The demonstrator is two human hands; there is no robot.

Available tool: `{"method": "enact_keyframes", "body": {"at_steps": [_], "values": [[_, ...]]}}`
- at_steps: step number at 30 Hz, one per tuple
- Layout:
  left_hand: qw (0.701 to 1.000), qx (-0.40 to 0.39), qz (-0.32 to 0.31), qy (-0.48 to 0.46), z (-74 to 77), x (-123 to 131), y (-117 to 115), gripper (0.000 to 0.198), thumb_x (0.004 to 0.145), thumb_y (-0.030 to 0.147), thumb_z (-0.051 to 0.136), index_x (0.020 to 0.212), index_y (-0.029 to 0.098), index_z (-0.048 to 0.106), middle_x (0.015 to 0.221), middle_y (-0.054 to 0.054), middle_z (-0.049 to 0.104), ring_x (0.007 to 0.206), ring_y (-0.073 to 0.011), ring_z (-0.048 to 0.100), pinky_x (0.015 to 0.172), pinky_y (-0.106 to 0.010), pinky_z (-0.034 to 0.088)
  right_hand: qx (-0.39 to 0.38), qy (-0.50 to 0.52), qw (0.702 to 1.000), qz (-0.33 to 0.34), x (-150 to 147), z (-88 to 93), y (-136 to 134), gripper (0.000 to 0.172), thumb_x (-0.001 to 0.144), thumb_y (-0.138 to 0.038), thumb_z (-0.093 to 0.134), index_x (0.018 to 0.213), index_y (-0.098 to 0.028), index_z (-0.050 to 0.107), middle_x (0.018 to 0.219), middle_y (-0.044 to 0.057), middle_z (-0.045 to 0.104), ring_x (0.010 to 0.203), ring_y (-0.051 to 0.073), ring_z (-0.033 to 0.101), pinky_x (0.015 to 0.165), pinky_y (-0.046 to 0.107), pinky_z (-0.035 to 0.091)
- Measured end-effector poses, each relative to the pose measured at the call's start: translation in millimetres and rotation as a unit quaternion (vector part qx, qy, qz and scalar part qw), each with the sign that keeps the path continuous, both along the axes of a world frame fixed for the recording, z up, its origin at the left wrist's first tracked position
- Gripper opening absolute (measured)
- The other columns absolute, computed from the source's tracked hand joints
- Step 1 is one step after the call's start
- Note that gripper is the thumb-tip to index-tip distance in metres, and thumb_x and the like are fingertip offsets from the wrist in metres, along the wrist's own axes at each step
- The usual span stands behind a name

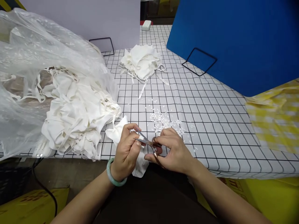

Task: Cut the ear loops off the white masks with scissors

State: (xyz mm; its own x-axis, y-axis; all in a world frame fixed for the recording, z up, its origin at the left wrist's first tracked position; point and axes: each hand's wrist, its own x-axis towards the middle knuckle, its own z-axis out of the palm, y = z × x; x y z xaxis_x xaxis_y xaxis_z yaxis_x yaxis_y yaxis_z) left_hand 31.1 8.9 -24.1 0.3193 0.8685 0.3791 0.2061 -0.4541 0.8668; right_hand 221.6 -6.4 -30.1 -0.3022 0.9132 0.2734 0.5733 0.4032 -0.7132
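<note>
My right hand is closed around the handles of small scissors, whose blades are parted and point left. Those blades reach the fingertips of my left hand, which pinches a piece of white fabric. Part of this cloth hangs below the hand at the table edge, and another part shows behind the wrist. Just beyond the scissors lie many tiny white snippets. A big heap of white fabric pieces with thin straps lies to the left. What exactly the blades touch is partly hidden by my fingers.
A clear plastic bag spreads around the left heap. Farther back sits a smaller white fabric pile on the checked tablecloth. Grey and blue boards with black wire stands rise behind. Yellow checked cloth lies right.
</note>
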Motion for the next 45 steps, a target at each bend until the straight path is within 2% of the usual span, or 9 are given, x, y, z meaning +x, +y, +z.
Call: {"method": "enact_keyframes", "body": {"at_steps": [9,16,23,30,32,35,40,43,45], "values": [[0.999,0.017,-0.021,-0.034,-6.1,1.2,-2.0,0.026,0.101,0.011,0.041,0.087,0.019,0.061,0.084,-0.006,0.058,0.111,-0.0216,0.046,0.094,-0.034,0.043,-0.007,-0.010,1.000,-0.005,-1.6,2.1,-2.6,0.047,0.082,-0.052,0.075,0.058,-0.020,0.051,0.051,-0.004,0.054,0.058,0.013,0.045,0.068,0.033,0.036],[0.999,-0.001,-0.036,-0.029,-7.7,6.4,-1.6,0.027,0.101,0.012,0.041,0.086,0.017,0.062,0.096,-0.008,0.056,0.113,-0.0206,0.047,0.094,-0.032,0.044,0.002,-0.014,1.000,-0.012,4.0,-2.6,-6.3,0.049,0.085,-0.054,0.072,0.057,-0.019,0.052,0.049,-0.004,0.053,0.055,0.012,0.044,0.067,0.031,0.036],[0.994,-0.006,-0.110,-0.017,-14.3,36.3,15.1,0.025,0.102,0.015,0.042,0.084,0.018,0.060,0.097,-0.008,0.054,0.113,-0.0210,0.047,0.095,-0.033,0.045,0.020,-0.039,0.993,-0.109,28.1,-15.3,-20.6,0.057,0.089,-0.060,0.065,0.052,-0.019,0.049,0.049,-0.002,0.048,0.051,0.011,0.043,0.059,0.029,0.035],[0.986,-0.045,-0.160,0.011,-31.5,60.5,22.3,0.029,0.104,0.024,0.040,0.083,0.018,0.058,0.094,-0.008,0.052,0.114,-0.0229,0.048,0.095,-0.036,0.046,-0.158,0.034,0.965,-0.205,49.6,-33.0,-31.5,0.060,0.078,-0.071,0.067,0.053,-0.021,0.047,0.051,-0.002,0.044,0.053,0.013,0.040,0.052,0.028,0.033],[0.984,-0.067,-0.165,0.025,-26.1,54.9,29.6,0.032,0.104,0.028,0.041,0.081,0.018,0.059,0.101,-0.009,0.052,0.112,-0.0221,0.051,0.095,-0.036,0.048,-0.213,0.082,0.952,-0.205,54.9,-32.8,-30.6,0.051,0.078,-0.070,0.069,0.069,-0.022,0.055,0.063,-0.001,0.051,0.059,0.015,0.044,0.054,0.028,0.038],[0.982,-0.069,-0.171,0.031,-1.8,37.2,57.4,0.034,0.104,0.033,0.043,0.079,0.017,0.061,0.107,-0.009,0.055,0.109,-0.0203,0.055,0.098,-0.037,0.049,-0.214,0.129,0.949,-0.193,57.8,-30.9,-23.5,0.044,0.081,-0.065,0.068,0.096,-0.026,0.055,0.089,0.003,0.059,0.075,0.019,0.053,0.066,0.032,0.047],[0.985,-0.082,-0.140,0.054,36.5,-11.3,112.4,0.030,0.101,0.038,0.051,0.086,0.016,0.066,0.105,-0.008,0.062,0.091,-0.0154,0.061,0.084,-0.033,0.053,-0.188,0.218,0.948,-0.134,33.4,-29.4,-4.6,0.041,0.080,-0.053,0.076,0.099,-0.028,0.050,0.112,0.004,0.059,0.094,0.021,0.058,0.088,0.040,0.050],[0.985,-0.116,-0.093,0.088,28.5,-45.0,114.7,0.026,0.100,0.035,0.050,0.088,0.016,0.061,0.097,-0.006,0.064,0.081,-0.0142,0.061,0.079,-0.032,0.054,-0.204,0.249,0.942,-0.099,9.5,-32.1,2.0,0.039,0.078,-0.046,0.080,0.094,-0.027,0.050,0.112,0.004,0.060,0.092,0.020,0.059,0.089,0.041,0.051],[0.975,-0.088,-0.081,0.188,12.4,-65.0,105.0,0.018,0.098,0.023,0.044,0.097,0.016,0.061,0.103,-0.008,0.066,0.091,-0.0174,0.062,0.085,-0.036,0.054,-0.214,0.257,0.939,-0.080,-5.8,-36.2,5.5,0.039,0.078,-0.044,0.080,0.094,-0.027,0.049,0.117,0.005,0.060,0.092,0.019,0.060,0.088,0.041,0.053]]}}
